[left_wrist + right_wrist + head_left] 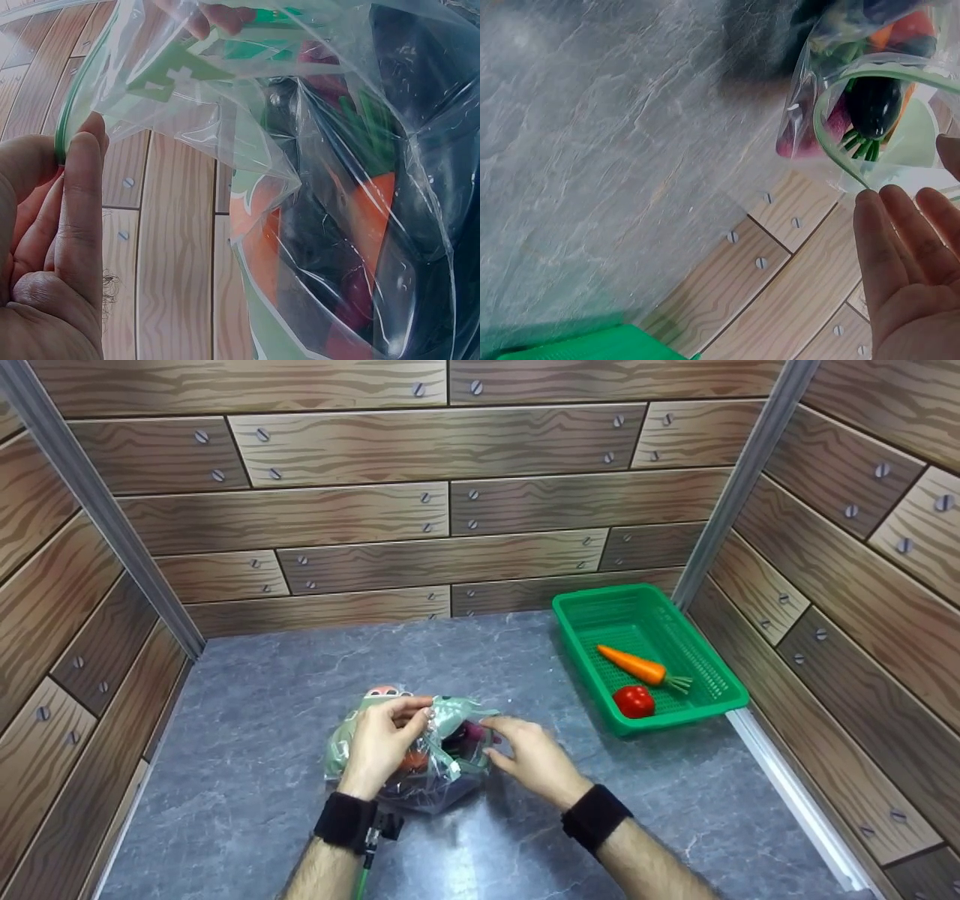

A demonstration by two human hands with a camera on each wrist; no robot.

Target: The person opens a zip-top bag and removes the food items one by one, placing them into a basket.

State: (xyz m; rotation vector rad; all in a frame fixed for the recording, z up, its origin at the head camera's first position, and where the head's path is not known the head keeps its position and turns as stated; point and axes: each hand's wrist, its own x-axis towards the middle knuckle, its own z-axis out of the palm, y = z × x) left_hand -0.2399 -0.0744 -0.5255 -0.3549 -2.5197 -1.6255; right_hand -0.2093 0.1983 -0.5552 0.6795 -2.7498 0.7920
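Observation:
A clear plastic zip bag (431, 791) with green printing and a green zip edge sits on the table, filled with vegetables. At its mouth my left hand (380, 741) pinches the green zip edge between thumb and fingers. My right hand (536, 757) is at the bag's right side, fingers fairly straight, with fingertips at the rim of the opening. Through the mouth, the right wrist view shows a dark eggplant (875, 105) with a green stem and a purple-pink vegetable (810, 131). An orange carrot (373, 210) shows through the plastic in the left wrist view.
A green plastic basket (592, 690) stands at the right, near the side wall. In it lie a carrot (634, 664) and a red tomato-like vegetable or pepper (634, 701). Wood-patterned walls (360, 517) enclose the grey marbled table (247, 720) at the back and sides.

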